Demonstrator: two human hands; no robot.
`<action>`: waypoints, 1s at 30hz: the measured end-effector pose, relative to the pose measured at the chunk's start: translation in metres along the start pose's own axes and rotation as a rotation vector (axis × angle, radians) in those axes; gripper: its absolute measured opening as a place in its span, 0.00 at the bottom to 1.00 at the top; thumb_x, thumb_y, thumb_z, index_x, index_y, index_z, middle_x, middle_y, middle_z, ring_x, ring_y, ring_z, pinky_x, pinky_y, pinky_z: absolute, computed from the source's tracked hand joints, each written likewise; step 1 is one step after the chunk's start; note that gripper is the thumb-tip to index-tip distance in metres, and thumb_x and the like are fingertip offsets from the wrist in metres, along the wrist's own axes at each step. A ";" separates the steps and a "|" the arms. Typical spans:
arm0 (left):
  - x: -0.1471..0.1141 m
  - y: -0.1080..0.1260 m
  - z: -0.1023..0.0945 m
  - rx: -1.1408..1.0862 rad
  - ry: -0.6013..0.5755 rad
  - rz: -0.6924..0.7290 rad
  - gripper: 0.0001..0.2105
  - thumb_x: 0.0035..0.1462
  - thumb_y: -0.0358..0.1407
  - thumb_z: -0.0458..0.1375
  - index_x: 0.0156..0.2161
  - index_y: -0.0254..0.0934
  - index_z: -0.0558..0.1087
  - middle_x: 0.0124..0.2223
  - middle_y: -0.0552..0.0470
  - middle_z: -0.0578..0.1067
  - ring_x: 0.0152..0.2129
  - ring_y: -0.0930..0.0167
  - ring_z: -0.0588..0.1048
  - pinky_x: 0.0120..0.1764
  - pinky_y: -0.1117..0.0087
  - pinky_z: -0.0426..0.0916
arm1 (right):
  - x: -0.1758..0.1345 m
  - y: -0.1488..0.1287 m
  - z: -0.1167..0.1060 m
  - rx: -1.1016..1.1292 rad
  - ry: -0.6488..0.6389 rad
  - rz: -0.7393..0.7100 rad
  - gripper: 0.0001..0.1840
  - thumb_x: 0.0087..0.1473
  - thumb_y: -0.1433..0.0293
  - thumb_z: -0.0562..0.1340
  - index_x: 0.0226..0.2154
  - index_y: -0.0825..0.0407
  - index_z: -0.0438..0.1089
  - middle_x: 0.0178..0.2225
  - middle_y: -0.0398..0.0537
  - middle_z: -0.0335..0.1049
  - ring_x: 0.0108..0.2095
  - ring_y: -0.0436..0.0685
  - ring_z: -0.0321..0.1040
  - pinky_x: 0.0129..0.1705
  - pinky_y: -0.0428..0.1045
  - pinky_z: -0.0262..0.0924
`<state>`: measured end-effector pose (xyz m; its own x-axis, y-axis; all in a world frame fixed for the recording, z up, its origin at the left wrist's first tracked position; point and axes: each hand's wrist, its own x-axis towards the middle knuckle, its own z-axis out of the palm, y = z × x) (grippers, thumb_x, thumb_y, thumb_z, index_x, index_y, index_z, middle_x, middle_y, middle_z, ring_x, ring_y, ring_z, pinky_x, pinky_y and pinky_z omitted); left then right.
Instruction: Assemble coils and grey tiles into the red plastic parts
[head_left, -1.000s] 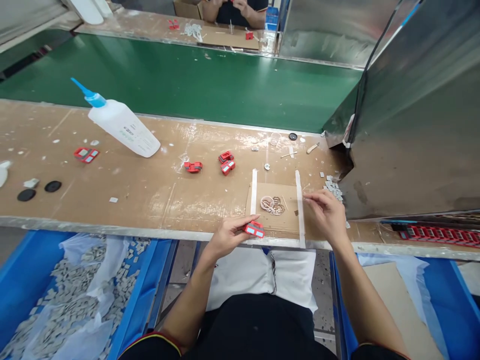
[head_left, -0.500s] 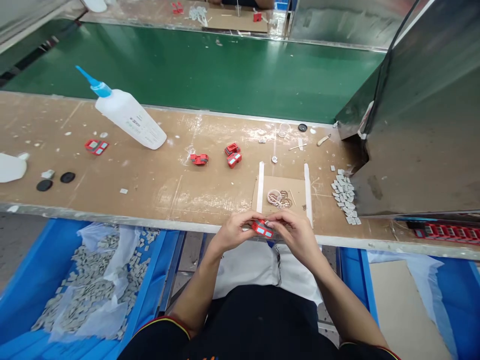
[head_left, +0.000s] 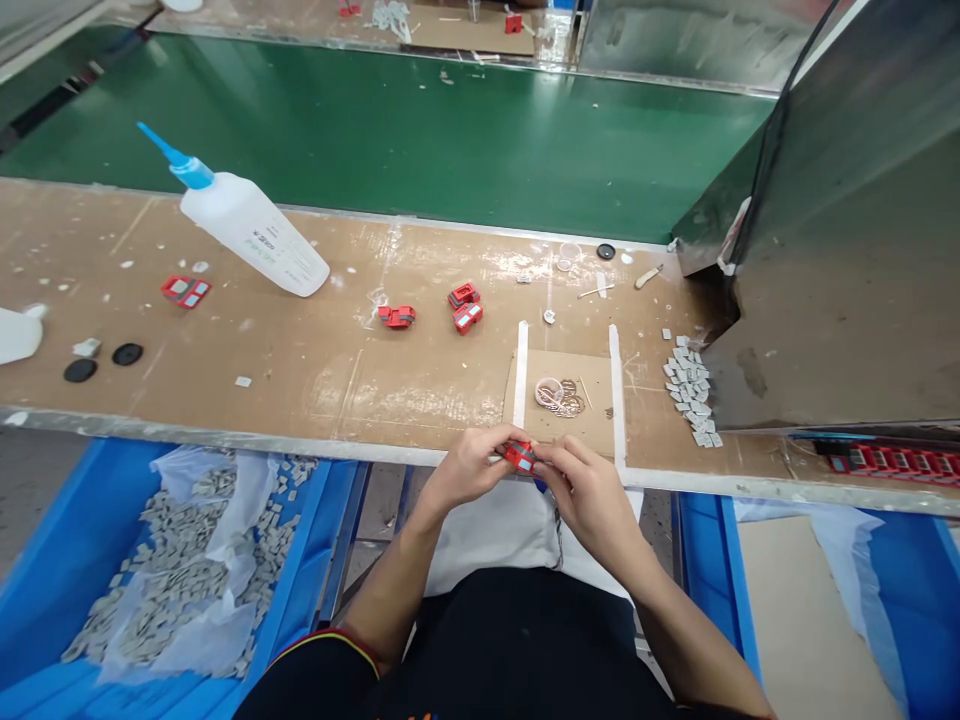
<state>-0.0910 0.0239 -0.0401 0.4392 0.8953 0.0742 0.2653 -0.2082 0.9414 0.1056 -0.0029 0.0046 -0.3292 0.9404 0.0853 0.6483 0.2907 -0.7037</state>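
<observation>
Close to the table's front edge, my left hand (head_left: 471, 468) grips a small red toy vehicle (head_left: 520, 456) with pale window patches. My right hand (head_left: 585, 490) is closed at the vehicle's right end, thumb and fingertips pressed against it; whether a tiny part is also between them is hidden. Just beyond my hands, a piece of cardboard (head_left: 592, 420) carries a small round dish (head_left: 548, 391) and brownish ring-like bits (head_left: 570, 400). Farther left lie more red toy vehicles (head_left: 468, 317), one of them apart (head_left: 397, 317).
A white bottle with a blue nozzle (head_left: 255, 232) leans at the left. Grey square pieces (head_left: 688, 390) lie by a metal housing (head_left: 840, 260). A green belt (head_left: 420, 130) runs behind the table. Blue bins (head_left: 307, 570) flank me below; red vehicles (head_left: 900, 464) line the right edge.
The toy vehicle has tilted and shifted slightly left and up between my hands. My right fingers have moved down around its right end. The camera view has shifted a little.
</observation>
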 end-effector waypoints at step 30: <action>0.007 0.003 -0.001 -0.288 0.106 0.070 0.06 0.59 0.36 0.63 0.38 0.36 0.79 0.42 0.43 0.80 0.42 0.65 0.79 0.44 0.66 0.76 | 0.005 0.011 0.016 0.384 0.141 0.053 0.10 0.60 0.65 0.65 0.44 0.48 0.74 0.35 0.49 0.70 0.36 0.58 0.71 0.39 0.53 0.71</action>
<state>-0.0882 0.0295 -0.0367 0.3520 0.9220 0.1614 -0.0229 -0.1640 0.9862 0.1001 0.0018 -0.0144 -0.1877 0.9750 0.1193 0.3495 0.1798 -0.9195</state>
